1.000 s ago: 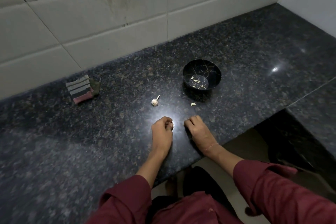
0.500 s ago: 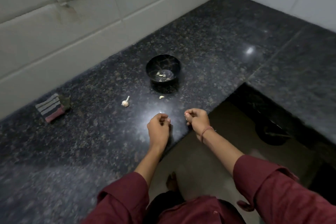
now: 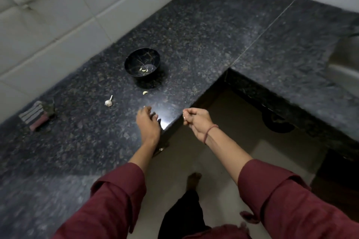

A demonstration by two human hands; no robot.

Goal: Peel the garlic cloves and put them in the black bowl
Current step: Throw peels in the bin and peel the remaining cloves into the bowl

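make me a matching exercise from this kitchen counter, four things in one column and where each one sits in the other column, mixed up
Things:
1. black bowl
2. loose clove
3. garlic bulb
4. striped cloth

Places:
a. far left of the counter
b. on the counter just in front of the bowl
c. holds a few peeled cloves
d. on the counter between the cloth and the loose clove

Pairs: 1-c, 2-b, 3-d, 4-a
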